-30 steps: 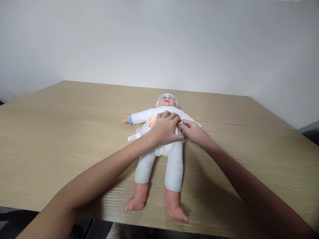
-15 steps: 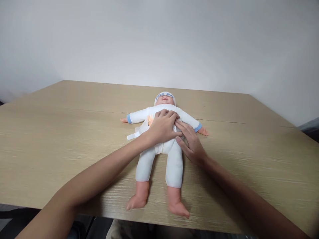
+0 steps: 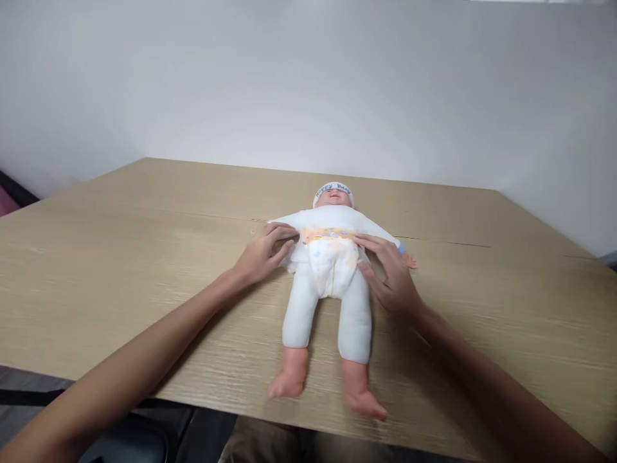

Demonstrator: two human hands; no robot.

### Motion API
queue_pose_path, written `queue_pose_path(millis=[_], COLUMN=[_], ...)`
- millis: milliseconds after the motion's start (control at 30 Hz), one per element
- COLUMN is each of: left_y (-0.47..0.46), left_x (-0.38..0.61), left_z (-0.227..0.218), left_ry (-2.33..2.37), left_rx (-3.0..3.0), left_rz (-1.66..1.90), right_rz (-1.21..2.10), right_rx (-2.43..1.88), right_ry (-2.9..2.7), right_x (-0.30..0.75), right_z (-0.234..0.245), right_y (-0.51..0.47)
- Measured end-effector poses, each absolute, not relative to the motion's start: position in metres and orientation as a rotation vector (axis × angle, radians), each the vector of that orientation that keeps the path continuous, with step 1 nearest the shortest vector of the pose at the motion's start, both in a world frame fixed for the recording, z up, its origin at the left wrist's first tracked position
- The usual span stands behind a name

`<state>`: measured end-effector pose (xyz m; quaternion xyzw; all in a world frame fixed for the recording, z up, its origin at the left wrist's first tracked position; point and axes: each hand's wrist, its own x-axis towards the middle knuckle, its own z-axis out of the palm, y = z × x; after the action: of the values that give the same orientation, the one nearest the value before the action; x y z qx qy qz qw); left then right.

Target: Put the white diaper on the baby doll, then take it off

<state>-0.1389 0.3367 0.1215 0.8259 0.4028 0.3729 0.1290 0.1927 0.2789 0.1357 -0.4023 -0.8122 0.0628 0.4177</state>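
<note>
A baby doll in white clothes and a "Happy Baby" cap lies on its back, feet toward me. Round its hips is a white diaper with an orange printed waistband. My left hand is at the diaper's left edge, fingers bent and thumb apart, over a white side flap that it partly hides. On the other side, my right hand rests its fingertips against the right end of the waistband, thumb spread lower down near the leg opening.
The doll lies on a wide wooden table with a thin seam across it. A pale wall rises behind. Below the front edge are a dark chair and my legs.
My left hand has moved off the diaper's front to its left side, uncovering the orange waistband. My right hand stays at the right side. The view has shifted slightly left.
</note>
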Motion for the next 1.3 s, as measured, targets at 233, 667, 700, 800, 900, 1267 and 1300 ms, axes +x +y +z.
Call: queue_pose_path(millis=[233,667,700,800,900,1267,1300], left_y=[0.338,0.343,0.346,0.353,0.358,0.366,0.366], left_x=[-0.153,-0.173,-0.173,-0.16,-0.128,-0.084,-0.086], left_z=[0.107,0.13,0.136,0.154,0.165,0.125,0.121], left_ry=[1.451,1.308,1.264,1.132,1.049,0.968,0.968], left_rx=[2.359,2.008,1.961,1.776,1.663,1.45,1.483], left_rz=[0.879,0.643,0.677,0.815,0.869,1.178,1.182], right_rz=[0.067,0.132,0.155,0.221,0.275,0.656,0.667], right_rx=[-0.993,-1.41,-1.405,-1.389,-1.335,-1.259,-1.264], right_ry=[-2.163,-2.388,-2.378,-2.338,-2.335,-2.204,-2.18], right_x=[0.14,0.096,0.096,0.097,0.098,0.116,0.116], right_z=[0.18,0.193,0.193,0.193,0.196,0.203,0.202], right_y=[0.301,0.331,0.331,0.33,0.33,0.344,0.346])
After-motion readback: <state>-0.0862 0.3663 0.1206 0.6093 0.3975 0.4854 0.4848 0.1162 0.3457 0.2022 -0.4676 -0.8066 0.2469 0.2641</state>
